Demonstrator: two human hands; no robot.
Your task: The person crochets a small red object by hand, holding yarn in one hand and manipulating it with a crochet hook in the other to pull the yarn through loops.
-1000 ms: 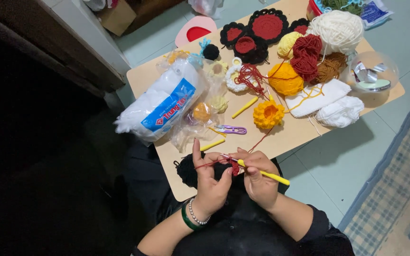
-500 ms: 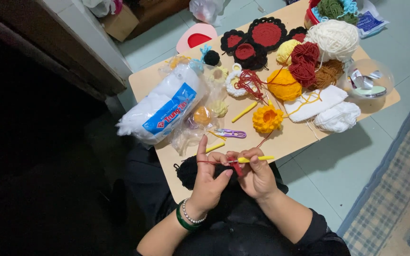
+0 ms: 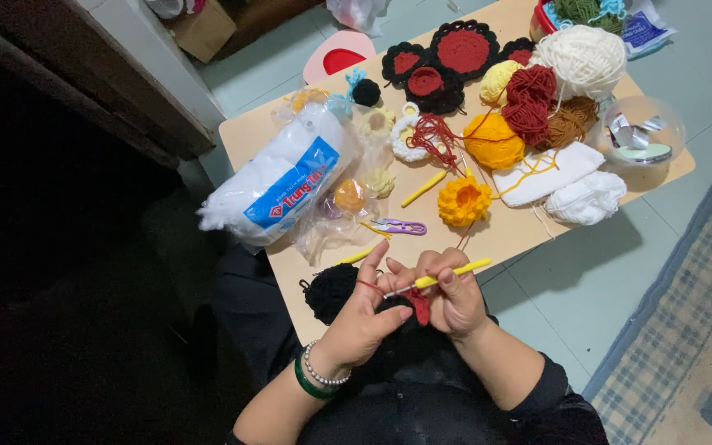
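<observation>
My right hand (image 3: 455, 298) grips a yellow crochet hook (image 3: 447, 277) that points left toward my left hand (image 3: 366, 317). My left hand pinches a small red crochet piece (image 3: 420, 308), and a red strand (image 3: 370, 285) runs over its raised index finger. Both hands hover over my lap at the near edge of a low wooden table (image 3: 521, 231). A black yarn ball (image 3: 329, 290) lies just left of my left hand. The red strand leads up toward red yarn (image 3: 433, 132) on the table.
On the table lie a bag of white stuffing (image 3: 278, 185), purple snips (image 3: 400, 226), a yellow crochet flower (image 3: 463, 200), orange (image 3: 493, 140), red (image 3: 529, 99), brown and cream (image 3: 583, 56) yarn balls, white fabric pieces (image 3: 570, 177), black-and-red crochet rounds (image 3: 455, 53) and a clear bowl (image 3: 640, 132). A rug (image 3: 686, 330) lies right.
The hook has swung from pointing down-right to nearly level, its tip now between my hands. My hands have drawn slightly closer together around the red piece.
</observation>
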